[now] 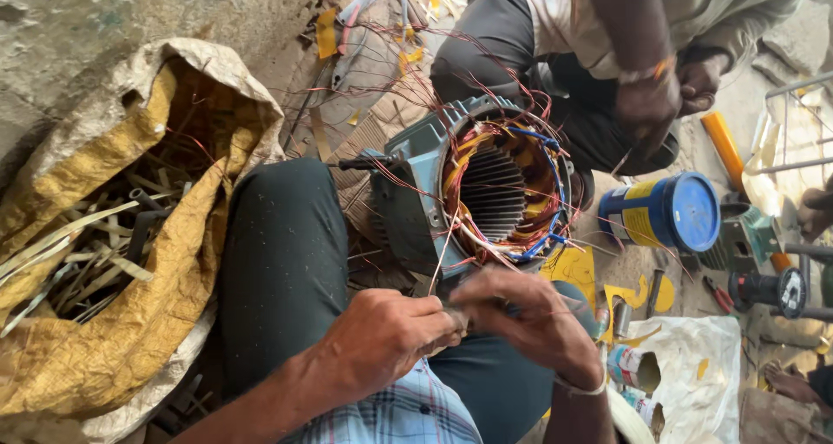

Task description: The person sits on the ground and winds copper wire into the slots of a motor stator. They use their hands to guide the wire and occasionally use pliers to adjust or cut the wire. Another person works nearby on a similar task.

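A grey electric motor stator [486,188] lies on its side between my knees, its open bore facing me, with copper windings, yellow insulation and thin red and blue wires around the rim. My left hand [386,336] is closed in a pinch on thin wires that run out of the stator's lower edge. Touching it fingertip to fingertip, my right hand [529,318] grips the same wire ends. What exactly lies between the fingers is hidden.
A yellow-lined sack [113,236] of strips and sticks lies open at left. Another person [625,54] sits behind the stator, hands together. A blue and yellow can [664,212] lies at right, near tools, yellow paper scraps and a white bag [694,366].
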Demonstrator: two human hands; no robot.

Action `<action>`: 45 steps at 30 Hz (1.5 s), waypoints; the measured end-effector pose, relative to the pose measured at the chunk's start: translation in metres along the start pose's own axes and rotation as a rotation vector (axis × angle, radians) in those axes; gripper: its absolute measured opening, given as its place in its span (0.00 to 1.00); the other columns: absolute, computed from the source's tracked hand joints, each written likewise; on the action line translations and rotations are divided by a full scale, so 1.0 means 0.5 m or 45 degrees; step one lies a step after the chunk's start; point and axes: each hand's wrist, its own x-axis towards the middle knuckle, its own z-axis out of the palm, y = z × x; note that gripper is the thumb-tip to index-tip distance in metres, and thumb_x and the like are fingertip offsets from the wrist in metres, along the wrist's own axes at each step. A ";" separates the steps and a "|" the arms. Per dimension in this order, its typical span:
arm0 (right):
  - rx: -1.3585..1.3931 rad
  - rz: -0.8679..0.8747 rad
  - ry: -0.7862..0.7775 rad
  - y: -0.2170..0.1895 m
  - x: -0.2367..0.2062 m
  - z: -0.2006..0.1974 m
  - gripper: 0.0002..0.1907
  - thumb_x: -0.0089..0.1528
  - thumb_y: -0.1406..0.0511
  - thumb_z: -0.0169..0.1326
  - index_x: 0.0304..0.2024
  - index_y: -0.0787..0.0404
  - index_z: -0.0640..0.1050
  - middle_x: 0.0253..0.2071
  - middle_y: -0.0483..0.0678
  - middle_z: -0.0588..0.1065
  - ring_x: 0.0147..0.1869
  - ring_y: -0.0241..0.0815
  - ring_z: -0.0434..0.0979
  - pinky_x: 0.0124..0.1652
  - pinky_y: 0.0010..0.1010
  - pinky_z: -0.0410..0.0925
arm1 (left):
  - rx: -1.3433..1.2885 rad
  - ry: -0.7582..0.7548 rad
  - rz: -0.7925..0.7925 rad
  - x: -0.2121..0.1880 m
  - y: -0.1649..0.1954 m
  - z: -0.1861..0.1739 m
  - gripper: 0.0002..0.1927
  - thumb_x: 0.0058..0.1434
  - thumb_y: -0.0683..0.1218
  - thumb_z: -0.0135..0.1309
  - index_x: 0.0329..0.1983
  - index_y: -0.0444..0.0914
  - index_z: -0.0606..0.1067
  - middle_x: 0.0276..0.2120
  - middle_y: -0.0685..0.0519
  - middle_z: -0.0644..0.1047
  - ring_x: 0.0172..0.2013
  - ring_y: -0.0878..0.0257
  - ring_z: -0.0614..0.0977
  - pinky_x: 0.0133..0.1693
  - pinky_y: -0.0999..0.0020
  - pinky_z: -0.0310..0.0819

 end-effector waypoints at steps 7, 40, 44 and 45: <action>-0.296 0.157 0.637 0.015 0.088 0.041 0.08 0.65 0.72 0.58 0.46 0.63 0.82 0.31 0.44 0.78 0.30 0.31 0.75 0.30 0.26 0.69 | -0.148 0.182 -0.139 -0.017 0.010 0.010 0.07 0.64 0.46 0.59 0.43 0.40 0.82 0.33 0.51 0.83 0.29 0.57 0.84 0.31 0.65 0.80; -0.035 0.066 0.440 0.135 -0.081 0.051 0.11 0.59 0.68 0.59 0.45 0.61 0.82 0.39 0.52 0.81 0.43 0.50 0.82 0.43 0.36 0.74 | 0.328 0.052 -0.229 0.171 -0.082 0.073 0.18 0.65 0.45 0.56 0.58 0.40 0.77 0.53 0.49 0.80 0.54 0.55 0.79 0.56 0.61 0.72; 0.051 0.057 0.517 0.194 -0.115 0.041 0.11 0.58 0.68 0.59 0.44 0.60 0.82 0.40 0.50 0.81 0.42 0.48 0.83 0.42 0.35 0.74 | 0.661 -0.263 -0.015 0.248 -0.102 0.109 0.25 0.59 0.44 0.61 0.61 0.41 0.75 0.58 0.51 0.78 0.62 0.52 0.72 0.61 0.53 0.61; 0.042 0.013 0.541 0.200 -0.121 0.038 0.12 0.58 0.68 0.59 0.45 0.60 0.82 0.41 0.49 0.82 0.43 0.48 0.83 0.43 0.34 0.74 | 0.697 -0.317 0.032 0.262 -0.107 0.118 0.24 0.59 0.44 0.60 0.60 0.42 0.76 0.58 0.52 0.78 0.62 0.52 0.72 0.61 0.53 0.60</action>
